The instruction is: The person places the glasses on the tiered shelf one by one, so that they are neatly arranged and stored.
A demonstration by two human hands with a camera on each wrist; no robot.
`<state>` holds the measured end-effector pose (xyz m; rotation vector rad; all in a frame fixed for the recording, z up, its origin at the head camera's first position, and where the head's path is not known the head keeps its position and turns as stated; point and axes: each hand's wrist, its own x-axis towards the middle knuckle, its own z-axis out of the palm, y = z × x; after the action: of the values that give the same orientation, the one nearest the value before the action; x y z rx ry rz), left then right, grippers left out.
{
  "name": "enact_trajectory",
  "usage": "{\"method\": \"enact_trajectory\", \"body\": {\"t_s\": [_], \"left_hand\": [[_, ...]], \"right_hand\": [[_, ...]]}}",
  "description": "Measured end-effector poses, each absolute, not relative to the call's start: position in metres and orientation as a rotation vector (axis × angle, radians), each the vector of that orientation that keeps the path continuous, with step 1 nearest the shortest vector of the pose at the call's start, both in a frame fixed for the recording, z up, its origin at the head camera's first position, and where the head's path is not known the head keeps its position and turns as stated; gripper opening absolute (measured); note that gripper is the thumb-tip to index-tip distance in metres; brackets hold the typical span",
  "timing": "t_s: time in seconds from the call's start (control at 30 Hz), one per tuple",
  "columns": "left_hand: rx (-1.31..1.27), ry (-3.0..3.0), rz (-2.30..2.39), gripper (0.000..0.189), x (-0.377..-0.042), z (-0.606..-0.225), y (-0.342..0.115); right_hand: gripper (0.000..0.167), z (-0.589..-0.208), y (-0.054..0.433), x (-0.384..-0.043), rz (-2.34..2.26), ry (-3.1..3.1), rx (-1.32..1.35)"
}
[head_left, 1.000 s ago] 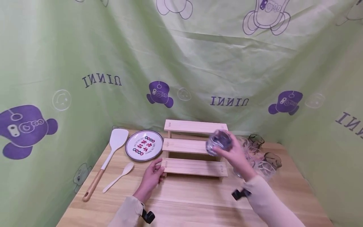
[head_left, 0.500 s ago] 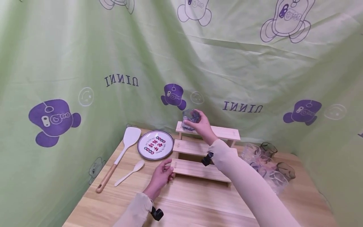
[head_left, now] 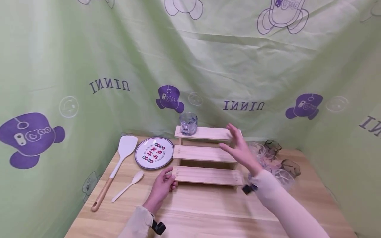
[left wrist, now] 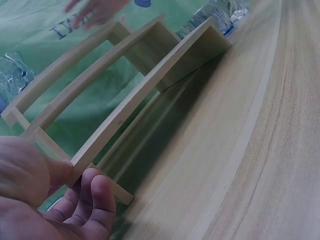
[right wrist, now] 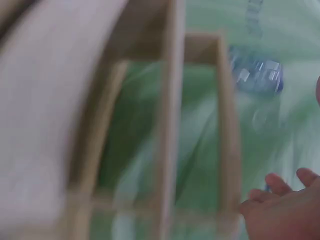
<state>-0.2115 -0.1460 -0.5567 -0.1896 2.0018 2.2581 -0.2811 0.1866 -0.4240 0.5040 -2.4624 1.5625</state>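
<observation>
A three-step wooden rack (head_left: 205,153) stands on the table. On the left end of its top step sits a bluish clear glass (head_left: 188,123), upright; it shows in the right wrist view as a blurred glass (right wrist: 256,71). My left hand (head_left: 162,188) grips the left end of the lowest step, thumb above and curled fingers below, as the left wrist view shows at that hand (left wrist: 65,195). My right hand (head_left: 239,150) holds nothing, its thumb and fingers spread apart over the right part of the rack.
Several glasses (head_left: 276,162), clear, pinkish and dark, cluster right of the rack. Left of it lie a printed plate (head_left: 154,153), a white spatula (head_left: 114,172) with a wooden handle, and a small pale spoon (head_left: 128,185). A green curtain (head_left: 134,49) hangs behind the table (head_left: 202,211).
My right hand carried the glass left to the top step, let go of it there, and drew back to the right. The left hand keeps its grip on the rack.
</observation>
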Motion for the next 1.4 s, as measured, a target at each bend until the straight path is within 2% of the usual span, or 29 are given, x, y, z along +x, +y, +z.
{"method": "enact_trajectory", "body": {"t_s": [0.2, 0.43, 0.8, 0.97, 1.17, 1.4], "left_hand": [[-0.23, 2.027, 2.265, 0.047, -0.204, -0.55, -0.16], [-0.298, 2.051, 2.249, 0.047, -0.2, -0.547, -0.17], [-0.263, 2.036, 2.234, 0.048, -0.205, -0.549, -0.158], [-0.247, 2.043, 2.223, 0.047, -0.206, -0.55, -0.153], [-0.244, 2.024, 2.205, 0.049, -0.207, -0.55, -0.146], [-0.265, 2.036, 2.182, 0.046, -0.21, -0.55, -0.144]], "right_hand": [[0.086, -0.458, 0.287, -0.221, 1.407, -2.365, 0.322], [0.087, -0.486, 0.343, -0.18, 1.351, -2.436, 0.144], [0.086, -0.505, 0.362, -0.164, 1.161, -2.548, 0.013], [0.092, -0.512, 0.367, -0.157, 1.254, -2.617, 0.011], [0.09, -0.521, 0.374, -0.143, 1.285, -2.65, -0.105], [0.109, -0.532, 0.379, -0.133, 1.557, -2.675, -0.065]]}}
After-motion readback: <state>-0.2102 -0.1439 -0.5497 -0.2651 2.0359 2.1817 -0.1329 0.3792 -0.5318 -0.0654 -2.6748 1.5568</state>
